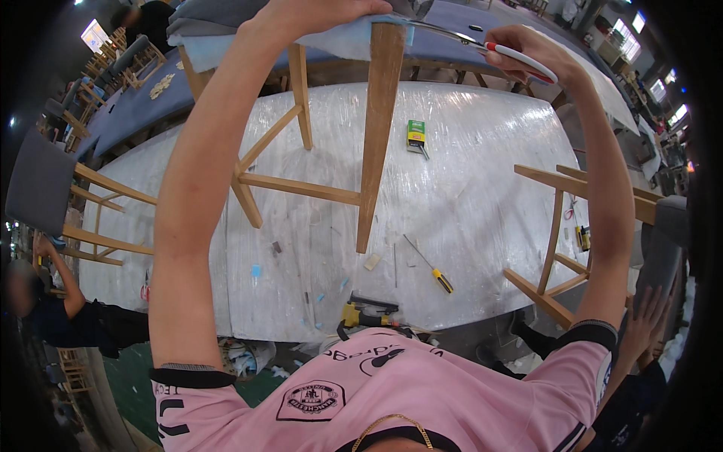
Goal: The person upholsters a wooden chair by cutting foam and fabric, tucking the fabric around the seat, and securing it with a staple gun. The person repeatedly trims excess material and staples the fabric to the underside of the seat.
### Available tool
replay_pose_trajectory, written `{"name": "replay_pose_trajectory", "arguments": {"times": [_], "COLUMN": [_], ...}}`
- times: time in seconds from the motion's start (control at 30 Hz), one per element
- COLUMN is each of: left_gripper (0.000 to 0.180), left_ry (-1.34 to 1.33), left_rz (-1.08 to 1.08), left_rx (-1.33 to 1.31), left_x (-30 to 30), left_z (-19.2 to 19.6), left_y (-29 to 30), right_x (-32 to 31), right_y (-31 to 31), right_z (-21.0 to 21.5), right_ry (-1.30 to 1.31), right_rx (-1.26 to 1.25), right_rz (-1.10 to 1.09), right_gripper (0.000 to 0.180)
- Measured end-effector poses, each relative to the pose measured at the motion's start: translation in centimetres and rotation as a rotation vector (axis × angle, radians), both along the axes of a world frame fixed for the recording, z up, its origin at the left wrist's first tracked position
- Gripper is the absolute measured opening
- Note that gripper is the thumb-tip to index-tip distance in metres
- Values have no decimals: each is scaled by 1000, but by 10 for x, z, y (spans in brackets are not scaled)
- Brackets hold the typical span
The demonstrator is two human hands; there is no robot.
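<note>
A wooden chair [376, 135] with a grey seat cover [215, 13] and a light-blue lining [331, 44] below it stands before me, legs downward. My left hand [316, 13] is closed on the seat cover near its front corner; the top edge of the picture cuts off part of its fingers. My right hand [527, 53] is closed round the red and white handles of a pair of scissors [459, 36]. Their blades point left, at the lining by the top of the chair's nearest leg. Whether the blades touch the cloth, I cannot tell.
Plastic film covers the worktable [301, 286]. On it lie a green and yellow box [416, 135], a yellow-handled screwdriver [442, 280] and a yellow staple gun [369, 310]. Other chairs stand left [45, 192] and right [557, 233]. Co-workers are at both sides; a padded bench [143, 113] runs behind.
</note>
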State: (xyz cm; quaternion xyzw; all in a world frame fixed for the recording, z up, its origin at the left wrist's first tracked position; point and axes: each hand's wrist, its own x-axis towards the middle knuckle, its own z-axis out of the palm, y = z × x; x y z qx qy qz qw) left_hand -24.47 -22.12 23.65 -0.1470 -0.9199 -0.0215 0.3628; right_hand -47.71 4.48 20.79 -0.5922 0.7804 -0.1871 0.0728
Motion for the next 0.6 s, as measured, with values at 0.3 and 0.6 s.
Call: {"name": "replay_pose_trajectory", "arguments": {"times": [0.3,0.6], "left_gripper": [36,33], "left_ry": [8,-30], "left_rz": [-21,-7], "left_rx": [-19,14], "left_x": [5,7], "left_z": [-1,2], "left_y": [-2,0], "right_x": [3,15], "right_y": [-3,-5], "right_z": [11,25], "right_ry": [-15,58], "right_rx": [51,77], "right_rz": [43,75], "right_gripper": [80,76]}}
